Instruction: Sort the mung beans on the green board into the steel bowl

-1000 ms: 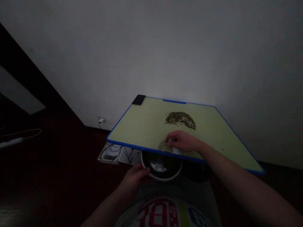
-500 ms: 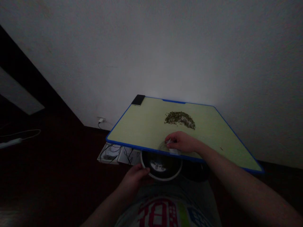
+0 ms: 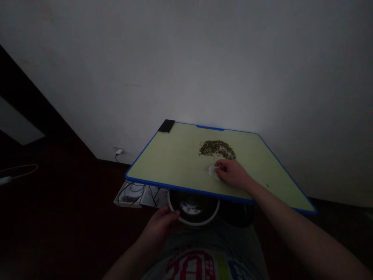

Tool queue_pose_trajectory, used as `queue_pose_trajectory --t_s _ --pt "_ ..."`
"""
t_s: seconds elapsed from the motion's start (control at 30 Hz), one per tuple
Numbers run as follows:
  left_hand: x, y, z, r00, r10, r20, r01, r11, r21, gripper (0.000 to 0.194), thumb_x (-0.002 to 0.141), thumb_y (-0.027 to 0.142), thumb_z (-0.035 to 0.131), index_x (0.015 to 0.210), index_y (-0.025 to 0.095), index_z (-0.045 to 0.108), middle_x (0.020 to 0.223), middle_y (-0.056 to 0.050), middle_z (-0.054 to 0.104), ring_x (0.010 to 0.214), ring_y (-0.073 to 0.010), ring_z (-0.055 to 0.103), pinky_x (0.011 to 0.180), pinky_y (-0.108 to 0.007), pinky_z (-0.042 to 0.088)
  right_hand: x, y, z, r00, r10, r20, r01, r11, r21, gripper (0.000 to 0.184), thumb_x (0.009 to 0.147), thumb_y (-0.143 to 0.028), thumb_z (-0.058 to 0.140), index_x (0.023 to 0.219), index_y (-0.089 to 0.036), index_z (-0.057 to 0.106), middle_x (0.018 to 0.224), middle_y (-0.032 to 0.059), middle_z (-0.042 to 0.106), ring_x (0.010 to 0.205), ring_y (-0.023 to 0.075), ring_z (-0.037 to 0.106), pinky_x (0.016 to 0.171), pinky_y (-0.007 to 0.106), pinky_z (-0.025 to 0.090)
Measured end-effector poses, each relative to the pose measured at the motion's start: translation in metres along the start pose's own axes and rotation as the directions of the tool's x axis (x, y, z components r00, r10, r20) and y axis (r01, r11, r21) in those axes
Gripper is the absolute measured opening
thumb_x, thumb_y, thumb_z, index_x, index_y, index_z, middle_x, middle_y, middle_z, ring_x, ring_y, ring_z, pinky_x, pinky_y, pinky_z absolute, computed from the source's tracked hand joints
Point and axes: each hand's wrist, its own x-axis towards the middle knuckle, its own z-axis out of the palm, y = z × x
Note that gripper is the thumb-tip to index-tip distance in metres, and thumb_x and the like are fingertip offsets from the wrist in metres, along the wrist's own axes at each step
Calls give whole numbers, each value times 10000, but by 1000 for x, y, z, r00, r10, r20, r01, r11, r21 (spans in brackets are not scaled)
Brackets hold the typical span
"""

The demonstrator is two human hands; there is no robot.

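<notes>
My left hand (image 3: 163,223) grips the near-left rim of a round bowl (image 3: 192,224) with a dark inside and a pale rim, held below the table's front edge. My right hand (image 3: 231,173) pinches a small see-through plastic piece (image 3: 212,171) against the pale yellow tabletop (image 3: 169,163); its exact kind is unclear in the dim light. Just beyond these fingers lies a curved, spread-out heap of small greenish-brown grains (image 3: 214,147). Part of the bowl is hidden under the table edge.
A black phone-like slab (image 3: 166,126) lies on the far-left corner of the blue-edged table. Underneath, white boxes (image 3: 129,193) hold cables, and a dark round object (image 3: 237,214) sits right of the bowl. Behind the table rises a wall (image 3: 189,62) with a plug (image 3: 119,152).
My right hand has moved from the front edge above the bowl away from me, towards the grains, with the plastic piece in it. My left hand still holds the bowl.
</notes>
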Motion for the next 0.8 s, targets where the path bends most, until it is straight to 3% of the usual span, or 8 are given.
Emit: queue_pose_trajectory --t_s 0.23,0.53,0.8 --pt "3 -3 -6 1000 7 -8 -7 999 47 234 704 216 686 927 143 680 968 -130 756 912 -292 691 795 -397 517 6 34 -9 977 191 -92 -200 973 -111 307 829 -341 493 1018 -167 660 836 68 683 734 172 589 641 255 381" --pt "-1 2 -1 1000 -15 -12 15 999 47 201 702 214 686 890 143 678 956 -125 759 896 -283 695 774 -377 517 21 39 -18 968 210 -137 -240 933 -269 303 843 -354 467 978 -172 669 860 98 682 725 202 594 606 277 365" --pt "2 -2 -5 1000 -6 3 6 1000 21 177 721 213 675 888 153 676 936 -111 766 899 -283 697 790 -387 518 12 40 -16 948 254 -190 -298 917 -264 306 840 -351 471 988 -173 671 878 103 696 766 211 615 634 278 381"
